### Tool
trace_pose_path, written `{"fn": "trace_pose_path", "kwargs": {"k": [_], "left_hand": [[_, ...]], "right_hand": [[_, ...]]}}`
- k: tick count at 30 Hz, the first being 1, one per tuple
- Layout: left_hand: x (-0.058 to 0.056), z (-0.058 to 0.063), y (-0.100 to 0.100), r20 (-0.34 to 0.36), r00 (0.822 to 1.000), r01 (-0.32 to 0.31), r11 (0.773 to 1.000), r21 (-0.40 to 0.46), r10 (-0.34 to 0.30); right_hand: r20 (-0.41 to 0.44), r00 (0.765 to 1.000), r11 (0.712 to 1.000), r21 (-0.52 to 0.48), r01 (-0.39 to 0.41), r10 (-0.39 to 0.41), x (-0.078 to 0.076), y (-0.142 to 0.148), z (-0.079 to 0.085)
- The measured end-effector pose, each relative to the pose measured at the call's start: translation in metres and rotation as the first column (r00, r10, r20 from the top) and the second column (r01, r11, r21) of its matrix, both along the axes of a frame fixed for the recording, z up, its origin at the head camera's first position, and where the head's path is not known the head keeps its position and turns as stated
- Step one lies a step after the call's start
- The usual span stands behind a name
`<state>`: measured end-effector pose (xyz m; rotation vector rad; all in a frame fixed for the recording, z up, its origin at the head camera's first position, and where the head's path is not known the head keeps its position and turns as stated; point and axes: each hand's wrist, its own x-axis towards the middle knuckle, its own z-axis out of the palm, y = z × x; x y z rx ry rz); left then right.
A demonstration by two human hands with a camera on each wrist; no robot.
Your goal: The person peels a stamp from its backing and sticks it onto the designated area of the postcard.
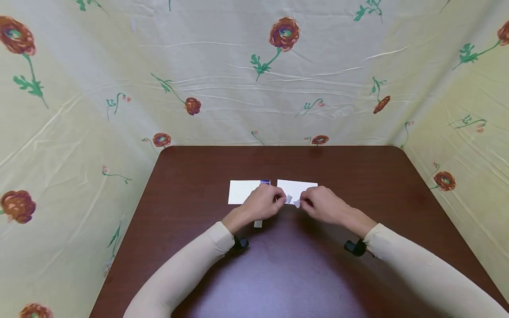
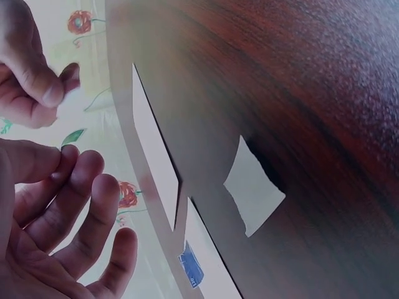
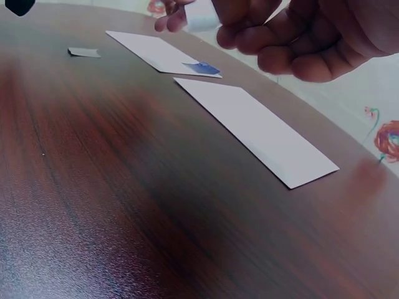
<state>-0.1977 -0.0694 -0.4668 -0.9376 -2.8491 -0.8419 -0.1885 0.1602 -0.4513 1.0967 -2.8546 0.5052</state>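
Note:
Over the table, my left hand (image 1: pixel 264 201) pinches a small pale piece of paper (image 1: pixel 289 199) between thumb and index finger. The other fingers of this hand (image 2: pixel 68 212) are loosely bent in the left wrist view. Close by on the right, my right hand (image 1: pixel 324 204) pinches a small white piece (image 1: pixel 297 203) at its fingertips. Whether the two pieces are joined is unclear. Beneath the hands lie two white cards, a left card (image 1: pixel 242 192) and a right card (image 1: pixel 300 185). A blue patch (image 2: pixel 192 268) with tiny white print sits on the left card's end.
A small torn-edged paper scrap (image 2: pixel 254 190) lies on the dark wooden table (image 1: pixel 199 168), nearer than the left card. Flower-printed sheeting (image 1: pixel 222 88) hangs behind the table and along both sides. Dark wrist cameras (image 1: pixel 355 247) are strapped below the sleeves.

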Motion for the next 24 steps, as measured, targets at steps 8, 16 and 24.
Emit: {"fn": "trace_pose_path", "kwargs": {"k": [8, 16, 24], "left_hand": [[-0.005, 0.002, -0.003, -0.003, 1.0, -0.013, 1.0, 0.012, 0.013], [-0.01, 0.003, -0.005, -0.004, 1.0, -0.004, 1.0, 0.02, 0.004], [-0.014, 0.004, -0.006, 0.022, 1.0, -0.001, 1.0, 0.012, 0.0]], "right_hand": [[0.274, 0.954, 0.983, 0.097, -0.157, 0.125, -0.002, -0.002, -0.001], [0.31, 0.94, 0.97, 0.146, -0.194, 0.141, -0.002, -0.006, -0.011], [0.337, 0.934, 0.974, 0.147, -0.174, 0.116, -0.004, -0.008, -0.016]]}}
